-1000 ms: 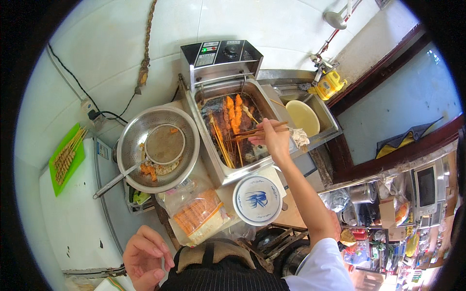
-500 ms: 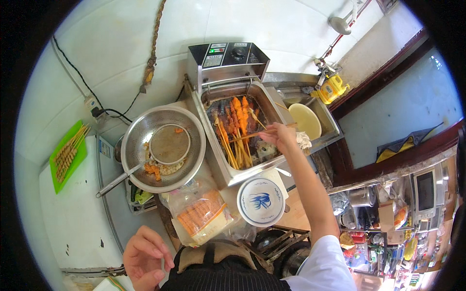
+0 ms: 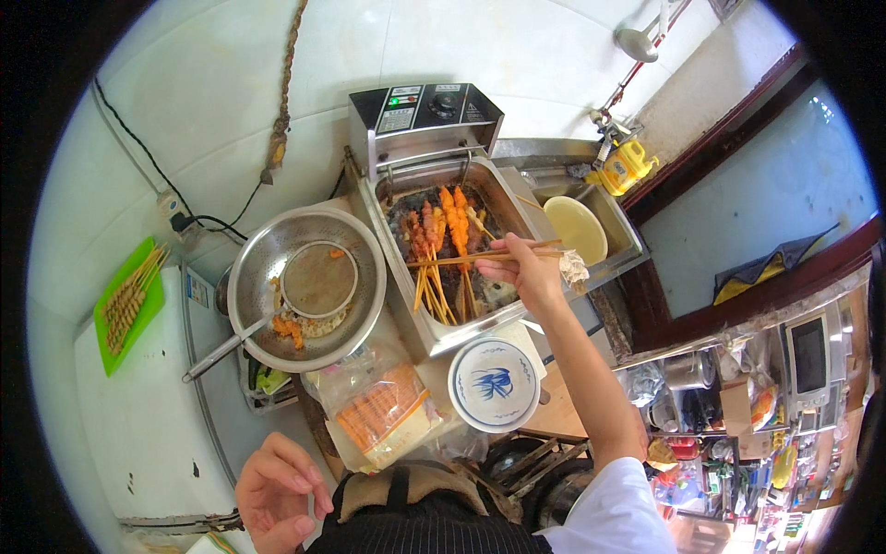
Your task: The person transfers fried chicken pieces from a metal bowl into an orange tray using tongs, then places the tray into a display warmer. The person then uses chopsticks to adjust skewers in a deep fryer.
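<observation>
My right hand (image 3: pixel 519 268) is closed around long wooden chopsticks (image 3: pixel 452 259), reaching over an electric deep fryer (image 3: pixel 371 242) with a steel tank. The chopsticks lie across the sticks of the skewers, near the lower end of their meat. In the dark bubbling oil are bright orange skewers (image 3: pixel 455 220) and darker, reddish-brown skewers (image 3: pixel 426 231). Their bare sticks point toward me. My left hand (image 3: pixel 281 489) hovers low at my left side, with loosely curled fingers apart and nothing held.
Left of the fryer sits a steel colander (image 3: pixel 242 277) with a handled strainer (image 3: pixel 318 309) in it. A bag of orange skewers (image 3: pixel 383 411) and a blue-patterned bowl (image 3: pixel 480 406) stand nearer. A green tray (image 3: pixel 115 342) holds skewers; a cream basin (image 3: pixel 591 231) rests in the sink.
My right hand has shifted slightly left, and the chopsticks now lie flatter across the sticks. The skewers have moved in the oil, the darker ones bunched on the left. My left hand stays put.
</observation>
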`<state>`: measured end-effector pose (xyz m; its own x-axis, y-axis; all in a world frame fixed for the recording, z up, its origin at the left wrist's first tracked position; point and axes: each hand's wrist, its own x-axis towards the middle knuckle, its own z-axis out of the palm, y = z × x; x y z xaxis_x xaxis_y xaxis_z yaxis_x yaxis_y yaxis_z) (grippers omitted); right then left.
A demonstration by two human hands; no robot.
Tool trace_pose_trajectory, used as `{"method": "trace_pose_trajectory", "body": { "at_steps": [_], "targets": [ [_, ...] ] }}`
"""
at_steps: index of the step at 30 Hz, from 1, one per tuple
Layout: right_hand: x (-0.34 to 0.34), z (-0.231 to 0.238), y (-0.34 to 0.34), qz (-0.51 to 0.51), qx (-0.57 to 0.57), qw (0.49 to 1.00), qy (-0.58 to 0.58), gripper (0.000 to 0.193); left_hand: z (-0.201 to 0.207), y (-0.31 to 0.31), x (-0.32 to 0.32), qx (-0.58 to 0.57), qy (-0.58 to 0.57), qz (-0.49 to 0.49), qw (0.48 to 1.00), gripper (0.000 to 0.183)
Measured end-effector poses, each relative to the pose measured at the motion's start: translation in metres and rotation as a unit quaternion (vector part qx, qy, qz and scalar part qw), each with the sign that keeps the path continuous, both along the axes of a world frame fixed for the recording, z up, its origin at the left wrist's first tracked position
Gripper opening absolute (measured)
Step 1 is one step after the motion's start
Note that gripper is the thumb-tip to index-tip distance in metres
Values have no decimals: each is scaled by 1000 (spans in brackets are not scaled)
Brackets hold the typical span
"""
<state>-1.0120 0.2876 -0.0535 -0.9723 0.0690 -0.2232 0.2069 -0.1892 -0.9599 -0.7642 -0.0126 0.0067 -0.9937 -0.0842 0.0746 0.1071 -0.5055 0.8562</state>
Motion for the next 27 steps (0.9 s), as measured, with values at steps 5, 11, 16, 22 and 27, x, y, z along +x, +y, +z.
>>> {"method": "trace_pose_trajectory", "body": {
  "at_steps": [5, 11, 16, 22, 27],
  "targets": [
    [15, 9, -18, 74, 108, 983, 131, 30, -2, 2, 0, 4, 0, -1, 1000, 36],
    [17, 8, -29, 99, 241, 940, 220, 24, -6, 3, -2, 3, -6, 0, 1000, 36],
    [16, 35, -11, 59, 128, 980, 138, 30, -8, 2, 0, 16, -2, 11, 1000, 35],
    [-14, 22, -2, -16, 221, 963, 151, 34, -7, 2, 0, 14, -5, 7, 1000, 34],
    [-24, 7, 8, -4, 208, 968, 138, 35, -7, 1, -2, 8, 1, 12, 1000, 35]
  ]
}}
